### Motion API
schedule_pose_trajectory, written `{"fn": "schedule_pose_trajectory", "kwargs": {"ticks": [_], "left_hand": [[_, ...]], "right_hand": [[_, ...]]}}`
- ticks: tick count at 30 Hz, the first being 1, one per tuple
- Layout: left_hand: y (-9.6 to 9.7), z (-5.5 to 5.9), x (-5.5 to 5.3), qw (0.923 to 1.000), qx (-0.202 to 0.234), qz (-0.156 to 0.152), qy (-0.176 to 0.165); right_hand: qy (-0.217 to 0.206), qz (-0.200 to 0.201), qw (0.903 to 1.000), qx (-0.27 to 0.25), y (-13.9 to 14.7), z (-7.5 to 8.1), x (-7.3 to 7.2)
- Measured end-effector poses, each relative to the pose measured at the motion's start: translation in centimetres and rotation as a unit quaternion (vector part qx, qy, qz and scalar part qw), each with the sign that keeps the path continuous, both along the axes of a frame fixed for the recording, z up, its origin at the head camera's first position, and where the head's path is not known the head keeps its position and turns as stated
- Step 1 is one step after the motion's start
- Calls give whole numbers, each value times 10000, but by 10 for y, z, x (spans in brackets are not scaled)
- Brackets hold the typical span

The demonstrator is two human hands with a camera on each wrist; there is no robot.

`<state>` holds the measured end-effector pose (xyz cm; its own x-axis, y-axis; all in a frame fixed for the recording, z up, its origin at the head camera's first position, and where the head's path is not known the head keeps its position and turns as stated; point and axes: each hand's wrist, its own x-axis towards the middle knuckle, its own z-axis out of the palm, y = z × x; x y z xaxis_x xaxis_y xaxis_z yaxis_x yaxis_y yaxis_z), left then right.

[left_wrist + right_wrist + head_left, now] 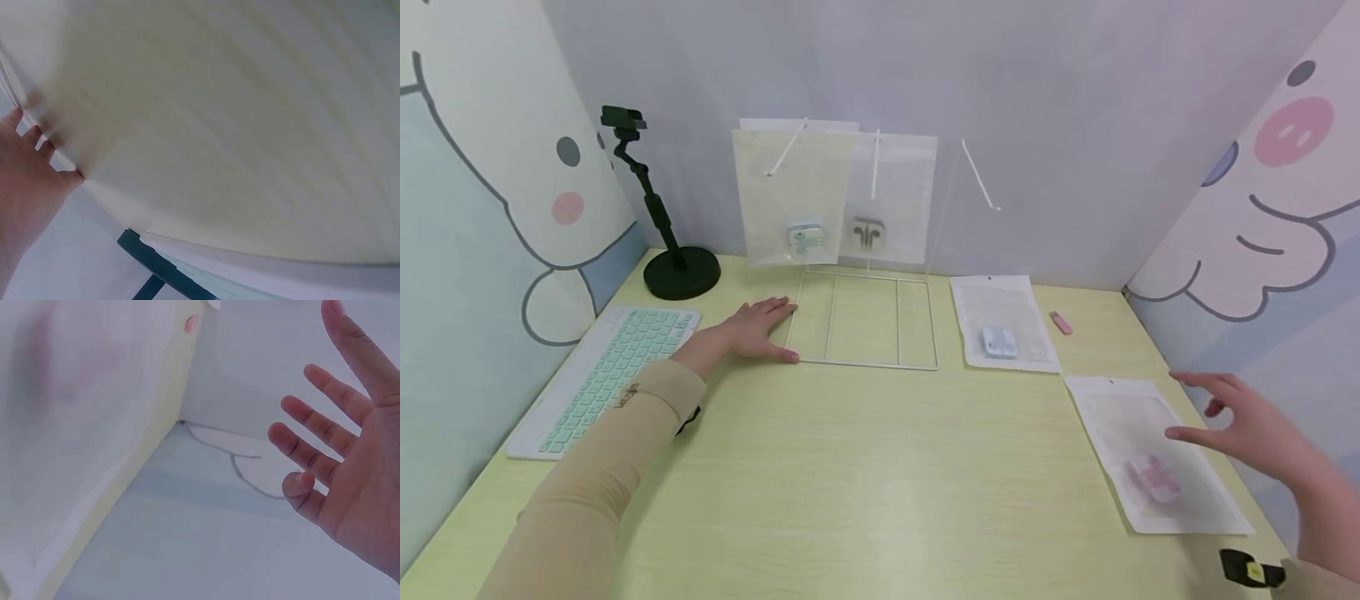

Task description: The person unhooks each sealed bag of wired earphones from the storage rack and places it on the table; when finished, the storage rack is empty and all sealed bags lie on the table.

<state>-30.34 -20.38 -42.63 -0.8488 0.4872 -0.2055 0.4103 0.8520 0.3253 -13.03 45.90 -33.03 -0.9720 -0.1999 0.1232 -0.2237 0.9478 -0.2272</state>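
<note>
One splayed left hand (754, 328) touches a white wire rack (898, 323), the spread right hand (1255, 429) near a frosted pouch (1138, 429).

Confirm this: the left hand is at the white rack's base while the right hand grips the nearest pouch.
Wrong on the grip: the right wrist view shows the right hand holding nothing, apart from the nearest pouch. The left hand is at the white rack's base.
</note>
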Motion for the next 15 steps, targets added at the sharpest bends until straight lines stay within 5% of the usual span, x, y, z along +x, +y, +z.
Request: {"fn": "schedule_pose_trajectory", "kwargs": {"ticks": [15], "left_hand": [[-1, -3, -1, 10000, 1, -20, 74]], "right_hand": [[806, 255, 9928, -846, -83, 34, -60]]}}
